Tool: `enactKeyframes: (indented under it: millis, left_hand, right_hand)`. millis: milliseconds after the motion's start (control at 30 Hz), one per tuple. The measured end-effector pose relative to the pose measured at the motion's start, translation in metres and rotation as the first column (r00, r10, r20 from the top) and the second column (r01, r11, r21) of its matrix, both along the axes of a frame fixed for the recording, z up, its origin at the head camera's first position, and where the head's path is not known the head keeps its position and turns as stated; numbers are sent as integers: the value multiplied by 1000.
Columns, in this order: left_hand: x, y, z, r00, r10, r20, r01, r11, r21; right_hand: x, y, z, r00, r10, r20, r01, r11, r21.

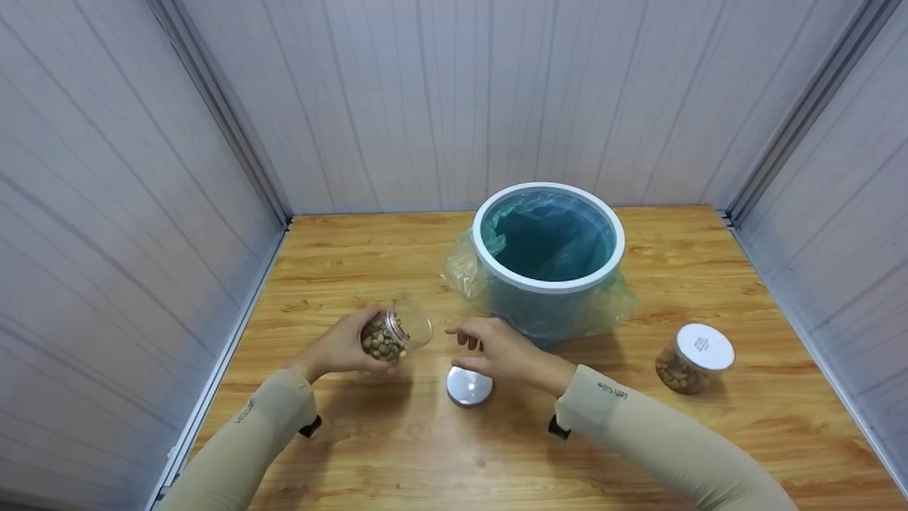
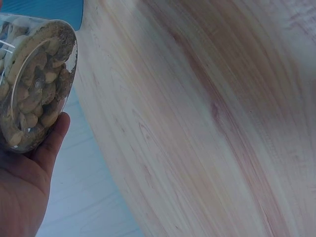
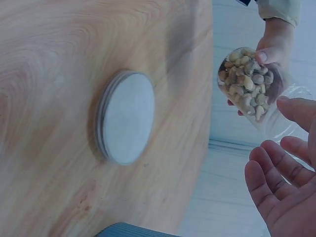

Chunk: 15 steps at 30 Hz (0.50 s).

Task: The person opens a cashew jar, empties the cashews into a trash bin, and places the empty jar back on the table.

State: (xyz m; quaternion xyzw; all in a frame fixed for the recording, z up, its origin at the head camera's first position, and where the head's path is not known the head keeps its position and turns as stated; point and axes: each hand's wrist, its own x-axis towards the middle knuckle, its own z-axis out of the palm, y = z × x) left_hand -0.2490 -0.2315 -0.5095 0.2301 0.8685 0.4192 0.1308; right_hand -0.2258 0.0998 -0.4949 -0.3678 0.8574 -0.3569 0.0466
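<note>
My left hand (image 1: 352, 344) grips a clear jar (image 1: 417, 324) holding brown and cream nut-like pieces (image 3: 249, 81). The jar is tipped, its upper end towards my right hand. In the left wrist view, its base (image 2: 37, 86) faces the camera, with the thumb along the side. My right hand (image 1: 500, 348) hovers just right of the jar's upper end, fingers loosely bent and holding nothing. In the right wrist view, these fingers (image 3: 276, 170) look close to the jar; whether they touch it I cannot tell. Below that hand, a round white lid (image 1: 469, 387) lies on the wooden table (image 1: 340, 262).
Behind my right hand stands a bin with a white rim (image 1: 550, 286) and a translucent green bag (image 1: 567, 312) folded over it. At the right is another clear jar (image 1: 679, 370) of similar pieces, with a white lid (image 1: 704, 346) on. Pale panel walls (image 1: 454, 106) enclose the table.
</note>
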Motion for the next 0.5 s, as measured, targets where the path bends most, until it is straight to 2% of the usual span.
enactKeyframes:
  millis: [233, 400, 500]
  left_hand:
    - [1, 1, 0, 1000, -4, -3, 4, 1000, 11]
    - [2, 1, -1, 1000, -1, -6, 1, 1000, 4]
    - [2, 1, -1, 1000, -2, 0, 2, 1000, 12]
  right_hand:
    - [-1, 3, 10, 994, 10, -106, -17, 998, -67]
    - [-2, 5, 16, 991, -9, -134, -3, 996, -86]
    - [-1, 7, 20, 992, -15, -124, 3, 995, -97]
